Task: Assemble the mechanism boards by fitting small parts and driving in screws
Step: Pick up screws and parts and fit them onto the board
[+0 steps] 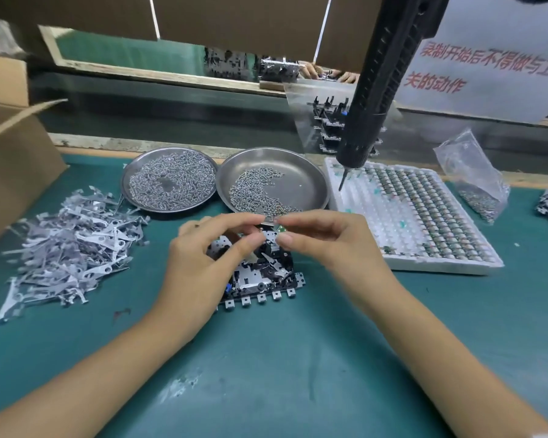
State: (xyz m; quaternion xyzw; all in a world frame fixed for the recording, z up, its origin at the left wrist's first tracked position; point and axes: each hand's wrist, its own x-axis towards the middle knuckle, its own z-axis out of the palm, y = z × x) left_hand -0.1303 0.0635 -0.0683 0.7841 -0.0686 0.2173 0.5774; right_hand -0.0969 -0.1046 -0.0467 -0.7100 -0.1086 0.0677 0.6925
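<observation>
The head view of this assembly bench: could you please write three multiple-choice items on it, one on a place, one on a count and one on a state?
1. Where does the heap of flat metal levers lie?
A. Left of the mechanism board
B. Inside the white tray
C. In a round dish

2. How many round metal dishes hold screws?
A. One
B. Two
C. Four

3. What is the hanging electric screwdriver doing?
A. Held in the right hand
B. Hanging free with no hand on it
C. Lying on the mat

Answers: 1 A, the heap sits on the green mat left of the board. 2 B, the left dish and the right dish stand side by side. 3 B, the left hand and the right hand both pinch a small part above the board.
</observation>
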